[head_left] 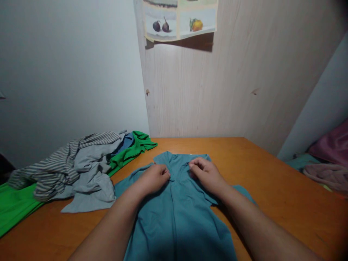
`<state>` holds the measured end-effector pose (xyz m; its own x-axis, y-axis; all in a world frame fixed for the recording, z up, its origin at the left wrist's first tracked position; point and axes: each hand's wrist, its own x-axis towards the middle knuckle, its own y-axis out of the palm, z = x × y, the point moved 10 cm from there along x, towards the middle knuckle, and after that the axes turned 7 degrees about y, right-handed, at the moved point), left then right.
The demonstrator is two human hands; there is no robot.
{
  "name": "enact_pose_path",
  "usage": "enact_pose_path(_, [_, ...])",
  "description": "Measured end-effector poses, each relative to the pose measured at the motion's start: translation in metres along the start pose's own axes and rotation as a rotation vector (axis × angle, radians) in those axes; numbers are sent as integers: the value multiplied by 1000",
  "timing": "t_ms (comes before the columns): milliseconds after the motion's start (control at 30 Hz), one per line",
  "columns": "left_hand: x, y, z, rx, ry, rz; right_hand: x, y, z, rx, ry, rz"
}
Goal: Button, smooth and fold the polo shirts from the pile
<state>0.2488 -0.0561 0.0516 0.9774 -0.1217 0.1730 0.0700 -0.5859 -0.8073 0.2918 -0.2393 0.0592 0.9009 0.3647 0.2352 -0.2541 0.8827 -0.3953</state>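
Note:
A teal polo shirt (179, 214) lies spread flat on the orange wooden table (285, 188), its collar pointing away from me. My left hand (153, 178) rests on the shirt just left of the collar opening, fingers curled and pinching the fabric at the placket. On the other side of the opening, my right hand (205, 173) does the same, fingers bent and gripping the cloth. The two hands sit close together, a narrow strip of shirt between them.
A heap of clothes lies at the left: a striped grey garment (54, 165), a plain grey one (92, 181), a blue one and a green one (130, 152). Pink and teal fabric (328, 159) lies beyond the table's right edge. A fruit poster (179, 18) hangs on the wall.

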Motion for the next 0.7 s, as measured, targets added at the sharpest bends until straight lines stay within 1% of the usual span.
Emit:
enact_pose_path(67, [-1, 1, 6, 162, -47, 9, -4, 16, 1, -141, -37, 77])
enact_pose_path(133, [-1, -1, 10, 230, -95, -10, -7, 29, 0, -268, -64, 140])
enact_pose_path(200, [0, -1, 12, 261, -129, -25, -8, 35, -3, -341, -71, 166])
enact_pose_path(267, [1, 1, 12, 275, -138, -24, -6, 34, -7, -352, -61, 146])
enact_pose_path(367, [3, 12, 5, 267, -78, 10, -5, 30, -10, -325, -49, 112])
enact_pose_path(433, [5, 18, -3, 260, 15, 10, -6, 34, -9, -329, -60, 152])
enact_pose_path(500, [6, 19, -10, 254, 103, -26, -10, 42, -7, -354, -63, 216])
enact_pose_path(567, [7, 12, -10, 242, 127, -89, -15, 47, -5, -395, -48, 258])
enact_pose_path(600, [7, 5, -6, 238, 105, -132, -17, 48, -4, -416, -39, 274])
enact_pose_path(700, [3, -27, 11, 268, -44, -318, -23, 53, 1, -467, -39, 340])
